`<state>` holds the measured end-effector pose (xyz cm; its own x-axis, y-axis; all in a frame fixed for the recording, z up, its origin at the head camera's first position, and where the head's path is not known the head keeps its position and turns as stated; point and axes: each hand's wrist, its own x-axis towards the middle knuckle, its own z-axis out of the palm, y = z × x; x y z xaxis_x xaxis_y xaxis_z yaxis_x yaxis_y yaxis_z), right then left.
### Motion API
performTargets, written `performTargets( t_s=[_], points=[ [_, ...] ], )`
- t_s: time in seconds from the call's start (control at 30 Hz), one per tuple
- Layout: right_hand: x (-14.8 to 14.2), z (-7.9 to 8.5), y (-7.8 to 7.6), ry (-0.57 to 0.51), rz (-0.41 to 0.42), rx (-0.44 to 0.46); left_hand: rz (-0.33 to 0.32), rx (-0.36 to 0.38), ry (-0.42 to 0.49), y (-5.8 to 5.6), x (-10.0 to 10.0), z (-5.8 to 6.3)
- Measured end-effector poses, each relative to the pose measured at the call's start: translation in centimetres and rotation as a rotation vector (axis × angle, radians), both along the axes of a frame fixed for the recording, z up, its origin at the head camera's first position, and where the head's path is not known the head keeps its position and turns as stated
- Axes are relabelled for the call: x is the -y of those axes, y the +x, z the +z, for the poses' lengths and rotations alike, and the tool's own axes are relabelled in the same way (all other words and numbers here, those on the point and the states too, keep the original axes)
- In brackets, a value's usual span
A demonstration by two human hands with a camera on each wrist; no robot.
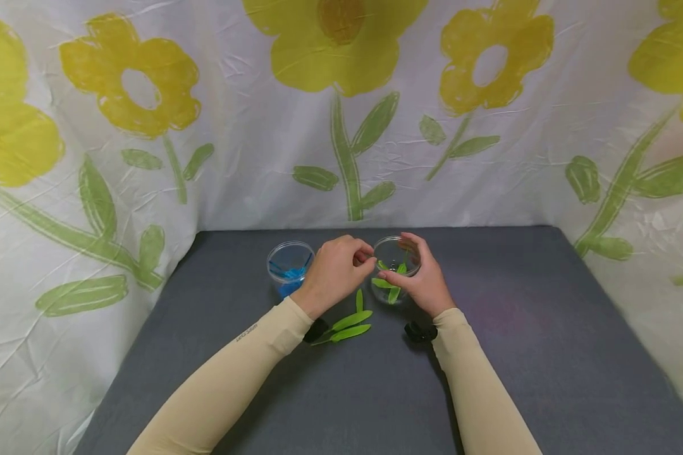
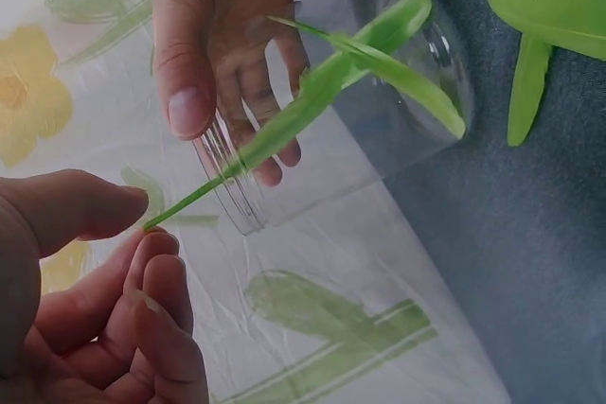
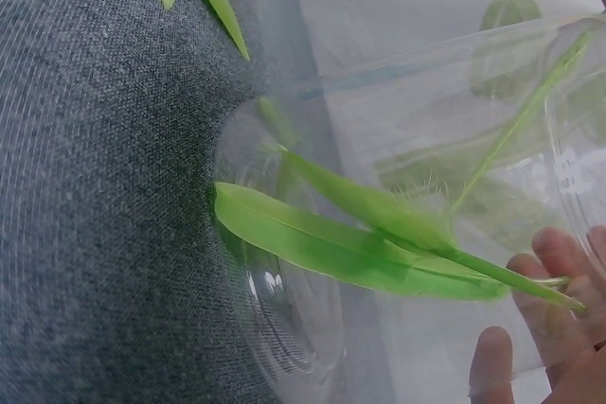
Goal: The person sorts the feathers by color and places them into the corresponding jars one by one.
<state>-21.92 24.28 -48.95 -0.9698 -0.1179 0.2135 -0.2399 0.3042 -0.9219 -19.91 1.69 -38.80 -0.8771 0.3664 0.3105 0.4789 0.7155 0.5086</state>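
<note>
Here we are, just right of centre in the head view, where the left hand point(image 1: 337, 272) has thumb and fingertips closed in a tight pinch on the thin stem of a green feather point(image 2: 301, 111); the other fingers curl in loosely below. That feather slants through the mouth of a clear jar point(image 2: 365, 153), its stem end poking out past the rim, its broad tip deep inside near the base. And look at the right hand point(image 1: 427, 278): it is partly open, curved round the jar, thumb near the rim on one side, fingers spread behind the clear wall. In the left wrist view we catch another feather point(image 2: 412, 87) in the jar, crossing the pinched one toward the upper right of the frame. Below the hands in the head view, three loose feathers point(image 1: 351, 319) lie on the grey table point(image 1: 506, 392), near the jar. Left of centre we have a second jar point(image 1: 289, 244), just beside the left hand, with blue pieces point(image 1: 291, 289) inside. Beige sleeves point(image 1: 216, 385) run in from the bottom edge, and up top we get a white cloth point(image 1: 233, 170) printed with yellow flowers.
</note>
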Motion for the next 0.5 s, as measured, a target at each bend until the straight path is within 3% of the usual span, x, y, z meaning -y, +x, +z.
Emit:
performTargets(
  t_s=[0.23,0.5],
  points=[
    [-0.01,-0.03,0.04,-0.001,0.002,-0.004,-0.05,0.013,0.006,-0.28,-0.11,-0.59],
    [0.02,0.21,0.05,0.008,-0.005,-0.019,-0.017,-0.135,-0.005,-0.43,-0.54,-0.83]
  ],
)
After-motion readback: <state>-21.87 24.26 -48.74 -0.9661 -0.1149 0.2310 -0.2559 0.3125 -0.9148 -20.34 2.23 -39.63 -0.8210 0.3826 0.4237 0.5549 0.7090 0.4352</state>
